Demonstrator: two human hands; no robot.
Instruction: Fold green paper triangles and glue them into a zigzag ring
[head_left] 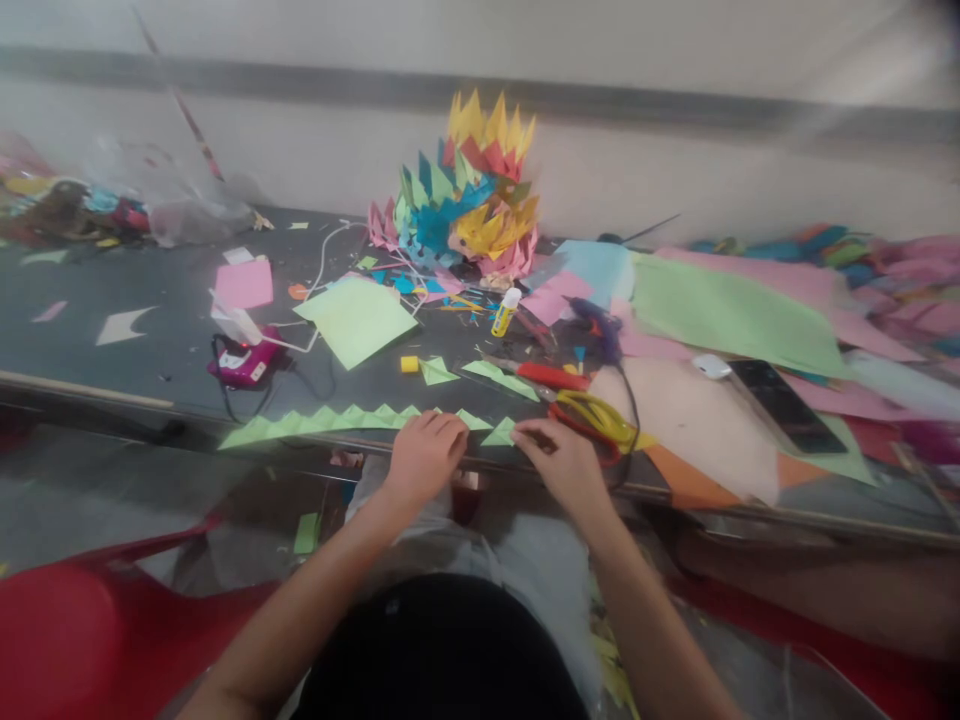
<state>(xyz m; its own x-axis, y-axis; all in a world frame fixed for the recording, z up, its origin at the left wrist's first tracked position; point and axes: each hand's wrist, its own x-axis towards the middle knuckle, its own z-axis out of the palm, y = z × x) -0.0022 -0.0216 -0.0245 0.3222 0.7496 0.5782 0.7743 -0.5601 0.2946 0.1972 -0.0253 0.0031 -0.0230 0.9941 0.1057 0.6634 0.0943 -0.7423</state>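
Along the table's front edge lies a long strip of folded green paper triangles. My left hand rests on its right part, fingers bent down over the paper. My right hand pinches the right corner of a small folded green paper triangle, just right of the strip. Beyond the hands lie another folded green piece and a green paper scrap. An uncapped glue stick stands tilted behind them, its yellow cap apart from it.
Scissors with red handles and yellow-handled pliers lie right of my hands. A colourful folded-paper model stands by the wall. A purple power adapter, a green sheet, a phone and paper sheets cover the table.
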